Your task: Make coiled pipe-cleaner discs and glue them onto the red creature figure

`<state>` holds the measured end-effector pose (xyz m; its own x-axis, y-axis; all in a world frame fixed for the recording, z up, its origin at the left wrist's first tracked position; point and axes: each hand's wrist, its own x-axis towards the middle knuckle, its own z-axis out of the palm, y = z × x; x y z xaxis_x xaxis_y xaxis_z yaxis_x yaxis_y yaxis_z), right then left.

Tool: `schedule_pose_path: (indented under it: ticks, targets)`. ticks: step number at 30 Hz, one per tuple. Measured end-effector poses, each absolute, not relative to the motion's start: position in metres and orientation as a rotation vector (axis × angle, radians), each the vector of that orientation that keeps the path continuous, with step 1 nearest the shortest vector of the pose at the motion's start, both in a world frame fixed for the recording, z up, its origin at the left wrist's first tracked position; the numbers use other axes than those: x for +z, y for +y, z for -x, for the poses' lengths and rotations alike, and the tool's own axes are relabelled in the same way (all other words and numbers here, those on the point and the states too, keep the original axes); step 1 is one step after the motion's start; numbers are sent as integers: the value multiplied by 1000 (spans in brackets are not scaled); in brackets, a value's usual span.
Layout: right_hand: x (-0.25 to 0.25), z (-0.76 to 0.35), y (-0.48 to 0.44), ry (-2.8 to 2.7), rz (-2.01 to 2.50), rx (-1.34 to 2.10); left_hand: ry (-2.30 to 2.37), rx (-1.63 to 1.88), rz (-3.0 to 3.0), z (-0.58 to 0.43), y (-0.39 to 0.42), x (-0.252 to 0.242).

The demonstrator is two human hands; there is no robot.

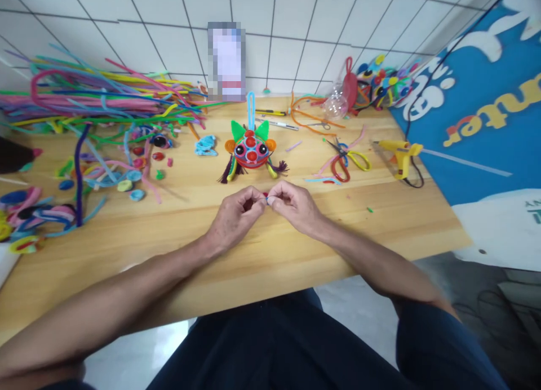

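My left hand and my right hand meet over the front middle of the table, both closed in a pinch. Between their fingertips is a small red and blue piece, mostly covered by the fingers and too small to name surely. Just beyond my hands stands a colourful animal-head ornament with green ears, black eyes, dark tassels and a light blue loop on top. To its left lies a bent light blue pipe cleaner bundle.
Pipe cleaners are heaped at the back left, with coiled pieces below. Scissors and a yellow glue gun lie on the right. A utility knife is behind the ornament. A blurred phone leans against the tiled wall.
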<state>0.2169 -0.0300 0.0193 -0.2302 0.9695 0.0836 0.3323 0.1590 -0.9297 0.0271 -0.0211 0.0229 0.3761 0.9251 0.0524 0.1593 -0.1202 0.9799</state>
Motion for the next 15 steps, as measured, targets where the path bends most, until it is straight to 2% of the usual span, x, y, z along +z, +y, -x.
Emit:
schedule_pose_path:
  ticks: [3, 6, 11, 15]
  targets:
    - [23, -219, -28, -1690, 1227, 1117, 1008, 893, -1538, -27, -20, 22]
    - [39, -234, -15, -1673, 1272, 1013, 998, 879, -1494, -25, -19, 20]
    - [66, -325, 6, -1511, 1600, 477, 1012, 863, -1350, -26, -19, 11]
    - [52, -441, -6, -1216, 2026, -22, 977, 808, -1274, -29, -20, 7]
